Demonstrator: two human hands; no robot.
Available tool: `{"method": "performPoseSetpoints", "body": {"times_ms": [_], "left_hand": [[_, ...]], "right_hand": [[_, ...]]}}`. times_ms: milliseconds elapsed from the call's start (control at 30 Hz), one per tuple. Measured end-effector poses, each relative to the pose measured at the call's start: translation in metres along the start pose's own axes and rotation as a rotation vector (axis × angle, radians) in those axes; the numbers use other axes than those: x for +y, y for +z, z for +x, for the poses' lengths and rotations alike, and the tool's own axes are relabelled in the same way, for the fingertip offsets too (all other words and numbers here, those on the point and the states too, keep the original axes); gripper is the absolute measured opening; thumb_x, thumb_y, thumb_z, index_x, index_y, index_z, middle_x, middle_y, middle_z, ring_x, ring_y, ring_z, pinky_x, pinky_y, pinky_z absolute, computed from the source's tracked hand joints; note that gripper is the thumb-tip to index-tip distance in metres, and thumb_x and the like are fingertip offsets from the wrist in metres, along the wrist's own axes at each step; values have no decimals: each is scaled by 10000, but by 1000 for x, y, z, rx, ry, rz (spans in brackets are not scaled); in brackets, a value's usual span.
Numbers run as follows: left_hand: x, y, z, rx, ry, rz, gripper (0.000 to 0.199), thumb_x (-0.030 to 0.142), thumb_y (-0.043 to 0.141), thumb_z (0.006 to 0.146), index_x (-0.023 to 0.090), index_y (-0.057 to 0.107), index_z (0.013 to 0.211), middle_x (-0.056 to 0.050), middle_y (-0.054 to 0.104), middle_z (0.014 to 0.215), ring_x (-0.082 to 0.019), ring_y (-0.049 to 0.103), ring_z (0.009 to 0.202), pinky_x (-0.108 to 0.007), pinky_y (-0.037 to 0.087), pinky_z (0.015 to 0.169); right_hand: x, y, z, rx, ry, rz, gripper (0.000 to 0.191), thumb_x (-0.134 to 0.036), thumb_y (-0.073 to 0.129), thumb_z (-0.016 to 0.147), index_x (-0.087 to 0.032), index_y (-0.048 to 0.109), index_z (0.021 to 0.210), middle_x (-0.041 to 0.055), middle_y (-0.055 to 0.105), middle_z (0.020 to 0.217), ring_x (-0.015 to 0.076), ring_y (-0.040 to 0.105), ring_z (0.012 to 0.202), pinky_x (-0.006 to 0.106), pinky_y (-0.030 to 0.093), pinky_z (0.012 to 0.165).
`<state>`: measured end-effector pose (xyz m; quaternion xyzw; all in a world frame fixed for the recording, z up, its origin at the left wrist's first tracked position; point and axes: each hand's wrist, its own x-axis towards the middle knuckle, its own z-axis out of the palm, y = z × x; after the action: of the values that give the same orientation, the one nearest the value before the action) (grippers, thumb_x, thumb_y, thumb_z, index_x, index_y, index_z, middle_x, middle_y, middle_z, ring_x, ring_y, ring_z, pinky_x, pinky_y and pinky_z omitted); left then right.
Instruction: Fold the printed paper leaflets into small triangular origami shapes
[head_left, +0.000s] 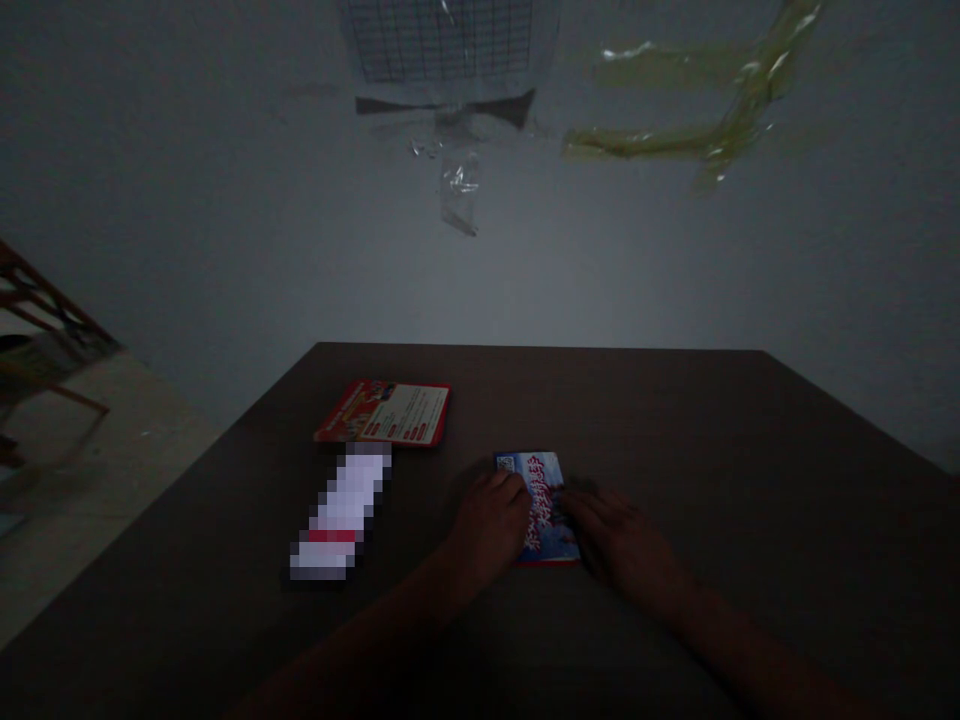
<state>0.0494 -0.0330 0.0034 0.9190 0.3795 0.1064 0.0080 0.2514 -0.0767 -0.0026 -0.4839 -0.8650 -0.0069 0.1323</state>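
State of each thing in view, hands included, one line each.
Blue leaflet, flat on the table, blue side up, partly covered; folded or not, can't tell.
Red leaflet, flat, printed side up.
Pixelated item, lying on the table; details masked.
Left hand, curled on the blue leaflet's left side.
Right hand, at its right edge.
Yellow tape, stuck on wall.

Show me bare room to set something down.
Bare dark brown tabletop lies right of the right hand, and beyond the blue rectangular leaflet up to the grey wall. Crowded: left side, where a red-and-cream sheet and long white pixelated object lie close; centre, with the left hand over the leaflet's edge.
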Motion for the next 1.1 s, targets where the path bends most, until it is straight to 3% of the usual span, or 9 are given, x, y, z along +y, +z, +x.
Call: {"method": "performPoseSetpoints", "body": {"times_ms": [333, 600, 1100], "left_hand": [[0, -2, 1, -1, 17, 9, 77, 160, 529, 869, 152, 603, 848, -57, 594, 922, -201, 510, 895, -335, 415, 789], [0, -1, 0, 4, 11, 9, 77, 164, 526, 871, 152, 600, 852, -54, 598, 936, -203, 513, 907, -338, 415, 796], [0, 0, 1, 5, 7, 7, 67, 148, 534, 861, 155, 596, 834, -55, 596, 924, -202, 516, 899, -332, 411, 789]], "right_hand": [[1, 4, -1, 48, -15, -28, 416, -128, 487, 817, -137, 541, 1229, 127, 628, 1196, 266, 576, 995, 433, 484, 859], [-3, -2, 3, -14, 13, -12, 435, -109, 485, 811, -101, 518, 1245, 136, 616, 1205, 269, 577, 992, 432, 485, 874], [1, 6, 0, -12, 42, 5, 455, -110, 457, 820, -99, 494, 1274, 135, 596, 1240, 262, 550, 1037, 390, 481, 881]]}}
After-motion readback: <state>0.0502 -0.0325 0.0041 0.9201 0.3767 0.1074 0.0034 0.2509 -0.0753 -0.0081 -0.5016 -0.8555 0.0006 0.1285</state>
